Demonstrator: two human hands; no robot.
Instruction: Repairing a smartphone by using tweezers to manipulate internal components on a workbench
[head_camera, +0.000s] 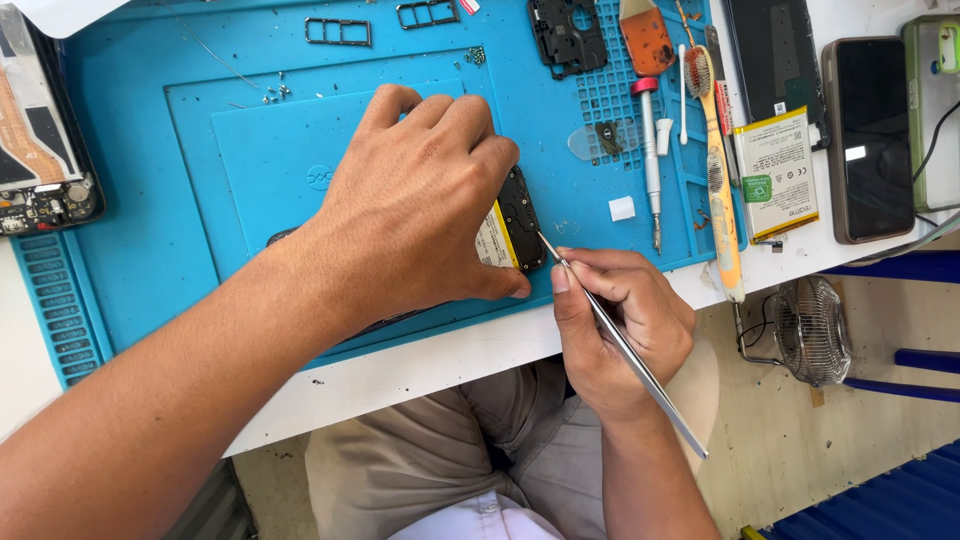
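My left hand (420, 205) lies palm-down over an opened phone (515, 225) on the blue work mat (150, 200) and holds it still; only the phone's black end and a strip of its yellow-edged battery show past my fingers. My right hand (620, 325) grips thin metal tweezers (625, 345) like a pen. Their tip touches the phone's black end near its corner.
On the mat's far side lie a black phone frame (568, 35), two card trays (338, 32), tiny screws (275, 92), a screwdriver (651, 160) and a brush (718, 180). A loose battery (778, 170) and a dark phone (868, 140) lie right; a circuit board (40, 150) lies left. A small fan (810, 330) stands below.
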